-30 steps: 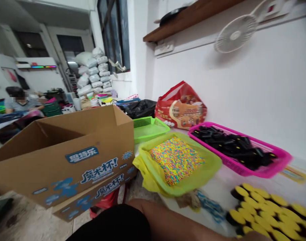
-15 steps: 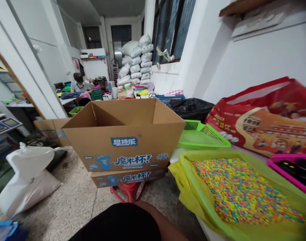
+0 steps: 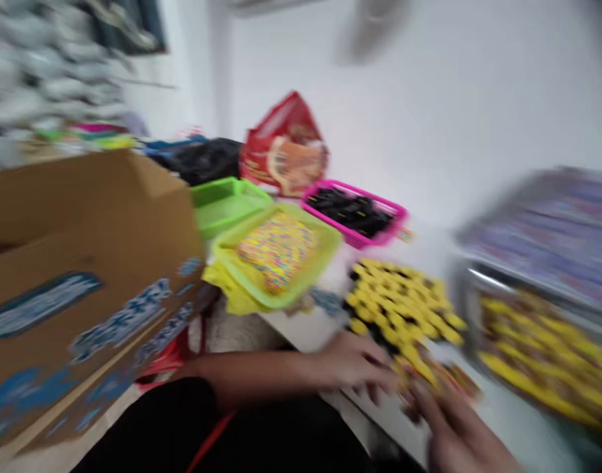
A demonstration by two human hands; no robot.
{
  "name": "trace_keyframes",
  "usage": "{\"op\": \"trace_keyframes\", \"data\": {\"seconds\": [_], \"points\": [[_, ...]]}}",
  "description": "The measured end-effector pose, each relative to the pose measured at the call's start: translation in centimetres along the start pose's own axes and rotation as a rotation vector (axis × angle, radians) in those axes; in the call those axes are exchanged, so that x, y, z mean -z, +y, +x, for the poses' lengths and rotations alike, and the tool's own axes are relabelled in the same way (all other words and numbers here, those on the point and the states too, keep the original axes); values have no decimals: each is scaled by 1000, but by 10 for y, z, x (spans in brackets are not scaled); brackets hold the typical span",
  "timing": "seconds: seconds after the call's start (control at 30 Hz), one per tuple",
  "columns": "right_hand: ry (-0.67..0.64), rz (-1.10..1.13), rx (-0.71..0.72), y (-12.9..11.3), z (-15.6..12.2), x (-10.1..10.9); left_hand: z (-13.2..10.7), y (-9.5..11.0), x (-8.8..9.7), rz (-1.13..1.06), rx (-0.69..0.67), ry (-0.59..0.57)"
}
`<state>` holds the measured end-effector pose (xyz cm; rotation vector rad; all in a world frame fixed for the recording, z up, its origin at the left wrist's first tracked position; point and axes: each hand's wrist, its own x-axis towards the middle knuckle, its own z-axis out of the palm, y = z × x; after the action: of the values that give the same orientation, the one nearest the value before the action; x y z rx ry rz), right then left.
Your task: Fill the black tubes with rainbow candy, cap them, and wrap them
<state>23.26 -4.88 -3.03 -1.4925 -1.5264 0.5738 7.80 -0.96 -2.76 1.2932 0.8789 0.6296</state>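
Both of my hands are over the white table's front edge, smeared by motion. My left hand point(image 3: 353, 364) reaches in from the left with its fingers apart, beside a cluster of small yellow-topped black pieces point(image 3: 399, 299). My right hand point(image 3: 459, 430) is at the lower right, close to the left fingertips. Between and just behind the hands lie small brown-and-yellow pieces point(image 3: 459, 381), too blurred to name. Whether the right fingers grip one of them cannot be made out.
An open cardboard box point(image 3: 98, 243) stands at the left. On the table are a yellow-lined tray of colourful small pellets point(image 3: 278, 249), a green basket point(image 3: 227, 203), a pink basket of black pieces point(image 3: 350, 213) and a metal tray point(image 3: 478, 279) with yellow-and-brown pieces. A red bag point(image 3: 286, 151) stands behind.
The view has swung right, from the cardboard box to the table. Both my hands have come into view at the small pieces; neither showed before.
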Motion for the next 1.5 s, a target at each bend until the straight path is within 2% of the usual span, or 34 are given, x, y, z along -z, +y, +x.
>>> {"op": "trace_keyframes", "data": {"seconds": [0.03,0.07,0.13,0.27,0.43,0.53,0.63,0.73,0.8,0.9,1.03,1.13,1.2,1.27,1.37,1.4,1.43,1.5], "points": [[37,-32,-62,2,-4,6,5,-2,1,-90,-12,46],[98,-19,-82,4,-5,9,10,-4,3,-144,-25,72],[132,38,-104,8,3,8,18,-4,6,-203,-25,103],[120,100,-110,15,18,5,20,-5,7,-318,17,81],[73,151,-133,16,17,1,23,-12,5,-349,0,152],[94,186,-163,23,20,4,26,-14,7,-333,-21,192],[221,146,-197,37,33,21,26,-14,9,-323,-15,189],[374,-24,-235,56,56,50,23,-14,14,-327,-13,195],[338,-250,-300,67,73,69,20,-15,18,-323,-18,206],[162,-487,-426,81,93,83,14,-16,25,-328,-30,217],[10,-524,-491,93,104,76,6,-18,32,-324,-37,222],[-21,-582,-488,97,104,73,0,-21,36,-311,-32,241],[15,-632,-474,95,101,77,-4,-25,38,-308,-24,240],[106,-680,-438,87,94,81,-7,-29,40,-315,-15,239],[271,-572,-268,62,71,75,-9,-34,39,-322,-8,253],[266,-451,-196,52,61,68,-10,-35,38,-318,-6,247],[206,-294,-136,40,49,59,-10,-35,36,-313,-4,236],[-67,14,-60,20,27,39,-10,-34,33,-306,0,198]]}}
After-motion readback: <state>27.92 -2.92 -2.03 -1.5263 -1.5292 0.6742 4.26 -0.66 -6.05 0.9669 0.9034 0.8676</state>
